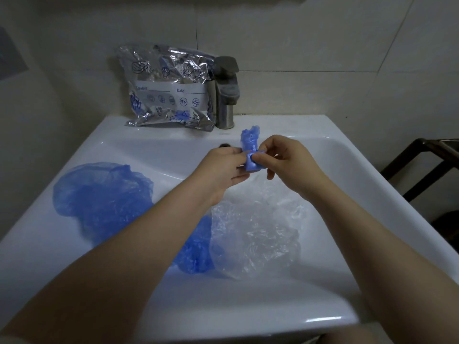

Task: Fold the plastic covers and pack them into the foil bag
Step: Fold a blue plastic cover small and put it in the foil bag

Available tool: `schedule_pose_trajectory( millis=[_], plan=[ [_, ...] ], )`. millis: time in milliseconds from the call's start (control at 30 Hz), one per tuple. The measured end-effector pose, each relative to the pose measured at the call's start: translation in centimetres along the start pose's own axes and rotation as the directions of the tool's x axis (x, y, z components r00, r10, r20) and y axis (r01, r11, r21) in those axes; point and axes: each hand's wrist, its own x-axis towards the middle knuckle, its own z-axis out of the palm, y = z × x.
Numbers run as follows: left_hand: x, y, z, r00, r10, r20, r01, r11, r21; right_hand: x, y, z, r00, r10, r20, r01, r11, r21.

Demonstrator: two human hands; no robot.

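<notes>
A small blue plastic cover (250,147), folded into a tight roll, is held over the sink basin. My left hand (222,170) pinches its lower end from the left and my right hand (285,161) pinches it from the right. A loose blue cover (104,192) lies spread on the sink's left side. A clear crumpled cover (258,229) lies in the basin under my forearms, and another blue cover (196,252) shows beside it. The silver foil bag (169,88) with blue print leans against the wall behind the sink.
The white sink (323,301) fills the view, its drain (224,145) just behind my hands. A metal faucet (226,93) stands right of the foil bag. A dark wooden frame (422,165) stands to the right of the sink.
</notes>
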Motion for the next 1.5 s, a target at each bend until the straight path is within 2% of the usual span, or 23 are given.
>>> schedule_pose_trajectory(
  millis=[100, 200, 300, 400, 500, 600, 700, 967, 1133, 1333, 1500],
  plan=[
    [-0.2, 0.1, 0.4, 1.000, -0.005, 0.018, 0.006, 0.998, -0.056, 0.1, 0.1, -0.2, 0.999, 0.031, -0.038, -0.029, 0.999, 0.039],
    [-0.1, 0.0, 0.4, 1.000, 0.011, 0.006, -0.011, 0.999, -0.047, 0.1, 0.0, -0.3, 0.998, -0.028, -0.050, 0.030, 0.999, 0.028],
    [0.0, -0.1, 0.1, 0.999, 0.017, -0.045, -0.019, 0.999, -0.046, 0.0, 0.1, 0.0, 0.994, -0.108, -0.029, 0.104, 0.988, -0.111],
    [0.1, -0.1, -0.2, 0.997, -0.009, -0.083, -0.003, 0.989, -0.150, 0.0, 0.2, 0.1, 0.977, -0.209, 0.045, 0.213, 0.955, -0.208],
    [-0.1, 0.2, -0.2, 0.996, -0.072, -0.060, 0.057, 0.975, -0.214, -0.1, 0.5, 0.1, 0.938, -0.319, 0.137, 0.347, 0.852, -0.392],
    [-0.6, 0.4, 0.3, 0.996, -0.085, -0.019, 0.079, 0.971, -0.226, -0.2, 0.2, 0.2, 0.920, -0.379, 0.101, 0.383, 0.814, -0.438],
    [-0.7, 0.3, 0.5, 0.999, -0.051, 0.009, 0.052, 0.978, -0.201, 0.0, 0.1, 0.2, 0.933, -0.354, 0.067, 0.350, 0.845, -0.405],
    [-0.1, -0.3, 0.0, 1.000, 0.012, 0.006, -0.011, 0.992, -0.123, 0.2, -0.1, -0.1, 0.991, -0.136, 0.023, 0.137, 0.961, -0.241],
    [0.2, -0.3, -0.3, 0.999, 0.033, 0.037, -0.029, 0.995, -0.096, 0.1, 0.1, -0.1, 0.999, 0.046, -0.024, -0.046, 0.999, 0.008],
    [0.0, -0.1, -0.6, 0.997, 0.000, 0.074, 0.002, 0.999, -0.034, -0.1, 0.0, 0.2, 0.999, -0.028, -0.039, 0.033, 0.992, 0.126],
    [-0.5, 0.1, -0.5, 0.988, 0.048, 0.146, -0.049, 0.999, 0.007, 0.0, -0.5, 0.4, 0.997, -0.019, -0.071, 0.023, 0.998, 0.062]
  ],
)
